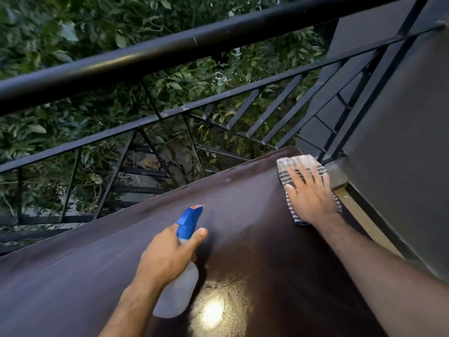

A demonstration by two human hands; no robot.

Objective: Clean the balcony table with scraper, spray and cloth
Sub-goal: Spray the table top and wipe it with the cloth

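The left grip (167,254) curls round the spray bottle (181,273) — nozzle toward 12 o'clock. At 2 o'clock, the right grip (309,193) lies spread flat on the striped cloth (295,162) — near the counter (73,276) corner.

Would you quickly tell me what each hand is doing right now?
Left hand: closed around the spray bottle, holding it.
Right hand: open, fingers spread flat, pressing the striped cloth on the table.

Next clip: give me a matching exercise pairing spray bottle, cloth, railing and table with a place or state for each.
Things:
1. spray bottle
2. cloth
3. railing
4. table

Places or states:
A. dark brown, with a bright glare spot
B. pressed flat under the right hand
C. black, in front of green foliage
D. gripped in the left hand

Pairs: 1-D, 2-B, 3-C, 4-A
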